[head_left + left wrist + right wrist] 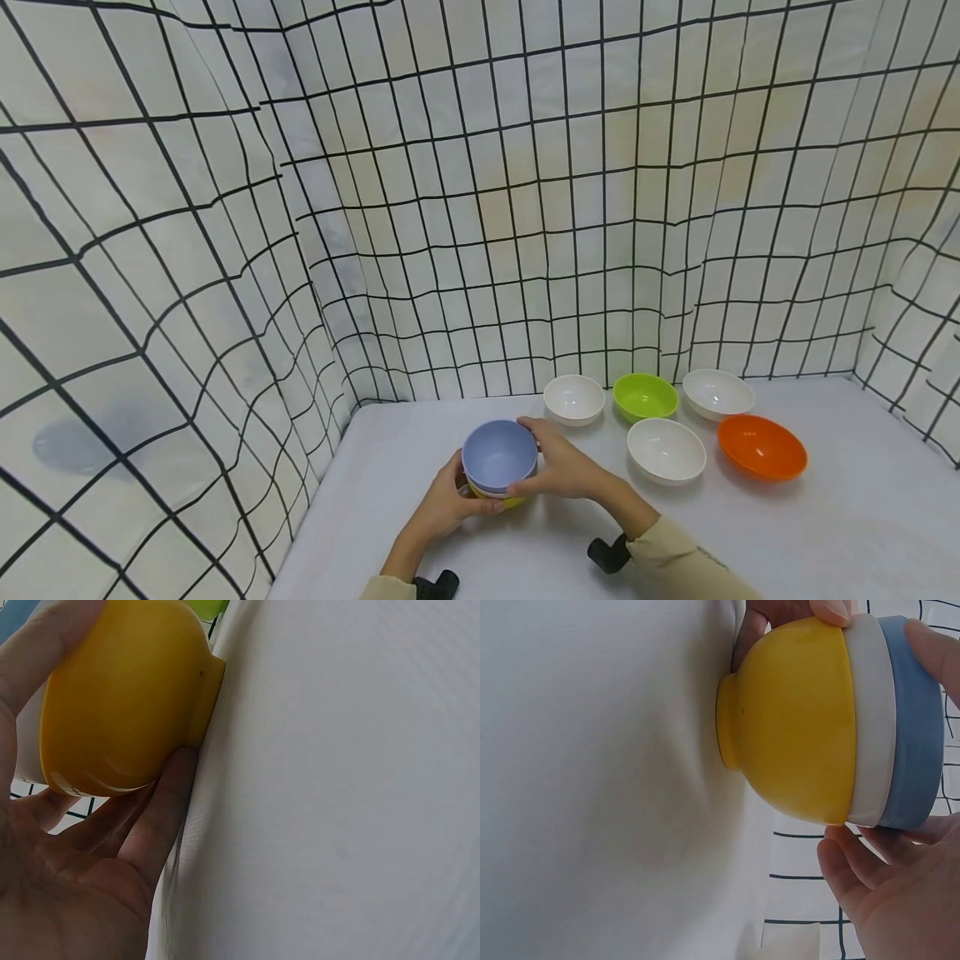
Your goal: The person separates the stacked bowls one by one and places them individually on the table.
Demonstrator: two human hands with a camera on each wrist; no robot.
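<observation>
Three nested bowls stand upright on the white cloth, between both hands. A blue bowl point(498, 454) is on top, a white bowl point(871, 720) shows as a band beneath it, and a yellow bowl point(127, 690) with a narrow foot forms the bottom. My left hand point(444, 504) grips the stack from the left, its thumb near the yellow bowl's rim and a finger down by the foot. From the right, my right hand point(562, 462) holds the blue bowl, thumb on its near side and fingers around the far side.
To the right stand a white bowl point(573, 400), a green bowl point(645, 397), another white bowl point(717, 394), a nearer white bowl point(666, 451) and a wide orange bowl point(762, 448). White sheeting with a black grid point(480, 208) rises behind and at the sides of the table point(862, 517).
</observation>
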